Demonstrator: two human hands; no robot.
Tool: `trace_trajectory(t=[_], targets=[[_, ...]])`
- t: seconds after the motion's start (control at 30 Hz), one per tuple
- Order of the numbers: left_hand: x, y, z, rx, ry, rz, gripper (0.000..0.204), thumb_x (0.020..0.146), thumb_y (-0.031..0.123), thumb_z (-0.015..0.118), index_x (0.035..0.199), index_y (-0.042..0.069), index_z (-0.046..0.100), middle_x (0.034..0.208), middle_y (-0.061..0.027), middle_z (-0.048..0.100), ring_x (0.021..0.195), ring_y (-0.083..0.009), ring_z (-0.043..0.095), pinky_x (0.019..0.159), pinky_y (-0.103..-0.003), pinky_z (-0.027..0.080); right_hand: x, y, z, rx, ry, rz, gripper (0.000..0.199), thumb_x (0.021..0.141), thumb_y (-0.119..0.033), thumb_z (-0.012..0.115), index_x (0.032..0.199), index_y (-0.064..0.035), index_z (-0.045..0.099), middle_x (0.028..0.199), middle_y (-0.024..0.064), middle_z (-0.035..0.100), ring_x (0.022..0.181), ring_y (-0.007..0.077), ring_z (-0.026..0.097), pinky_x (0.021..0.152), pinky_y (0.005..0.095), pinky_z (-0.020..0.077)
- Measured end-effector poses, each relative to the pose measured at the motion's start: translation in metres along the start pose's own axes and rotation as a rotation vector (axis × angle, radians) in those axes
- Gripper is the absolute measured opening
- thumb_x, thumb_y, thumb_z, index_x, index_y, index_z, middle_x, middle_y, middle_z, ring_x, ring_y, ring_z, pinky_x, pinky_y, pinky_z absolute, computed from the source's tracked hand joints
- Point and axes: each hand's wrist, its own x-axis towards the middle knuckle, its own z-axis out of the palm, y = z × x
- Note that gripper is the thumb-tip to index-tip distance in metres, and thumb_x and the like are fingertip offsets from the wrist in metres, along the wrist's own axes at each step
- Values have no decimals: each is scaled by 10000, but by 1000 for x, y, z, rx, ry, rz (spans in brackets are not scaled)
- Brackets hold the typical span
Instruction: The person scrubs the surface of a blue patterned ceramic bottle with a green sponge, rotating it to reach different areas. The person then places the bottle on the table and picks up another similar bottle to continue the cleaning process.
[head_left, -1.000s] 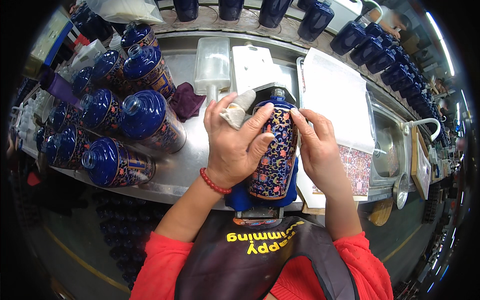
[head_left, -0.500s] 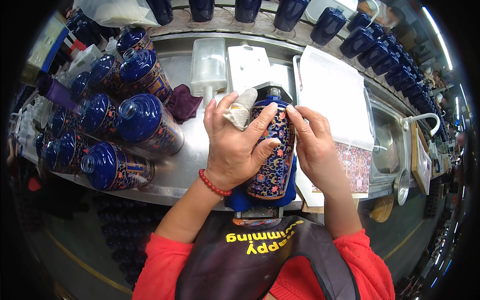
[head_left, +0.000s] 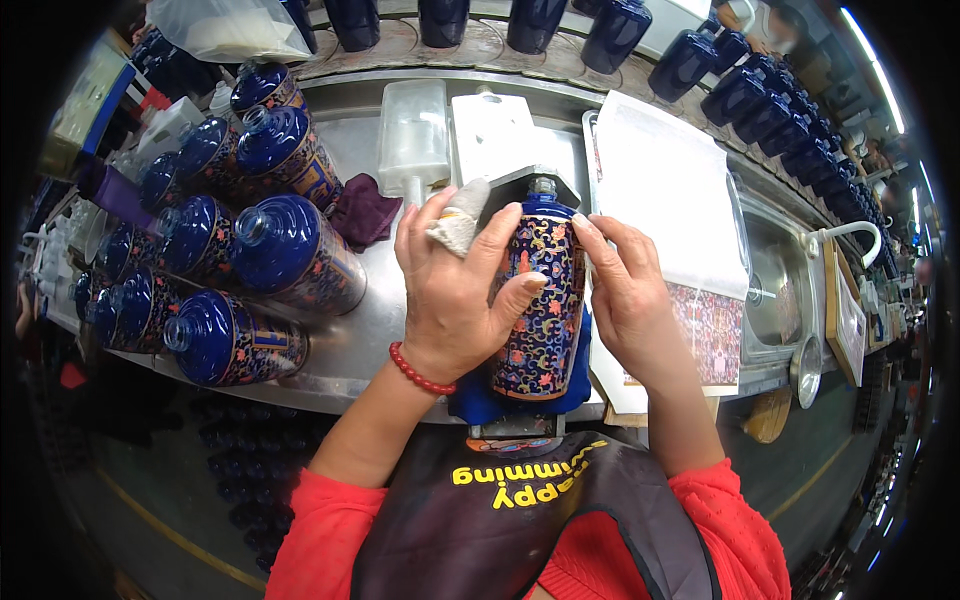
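Observation:
A blue glass bottle (head_left: 541, 330) with a flower-patterned label lies tilted, neck away from me, on a blue padded rest (head_left: 473, 405). My left hand (head_left: 455, 290) has its fingers spread. Its index fingertip touches the bottle's upper left edge, and its thumb lies across the label. A whitish cloth cover (head_left: 460, 218) is on one of its fingers. My right hand (head_left: 630, 300) reaches the label's upper right edge with fingers stretched out. Beside it lie patterned label sheets (head_left: 700, 335), partly under a white sheet (head_left: 665, 180).
Several labelled blue bottles (head_left: 290, 245) stand at left, near a dark purple cloth (head_left: 364, 212). A clear empty-looking bottle (head_left: 412, 130) lies behind my left hand. Plain blue bottles (head_left: 615, 35) line the conveyor (head_left: 400, 55) at the back. A sink (head_left: 775, 290) is at right.
My left hand has moved a little left, its index finger going from the label's front to the bottle's left edge. My right hand has barely moved. The conveyor bottles have shifted right.

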Motion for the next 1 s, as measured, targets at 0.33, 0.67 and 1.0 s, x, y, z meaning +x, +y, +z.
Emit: trace_trajectory(t=[0.33,0.67,1.0], targets=[[-5,-4,1,-32,43,-31,602,985,582,569,1363,125,675,1309,-182,647,1340,-394,420,1165,-607,234,-1,1,3,-2,13,-8,564,891,135,560,1430,-32,568,1358,208,565,1256,387,562,1031,433,505],[-8,-7,3,-39,60,-35,606,989,565,577,1353,89,665,1312,-191,638,1330,-414,440,1163,-598,253,-2,1,4,18,-3,9,623,875,148,559,1464,-53,546,1376,207,553,1270,381,549,1049,432,490],[-11,-8,6,-92,36,-19,613,982,561,593,1359,81,658,1309,-191,639,1320,-418,448,1160,-587,257,1,-1,6,7,36,-23,721,769,167,567,1444,-87,579,1305,218,575,1179,410,578,1015,475,493]])
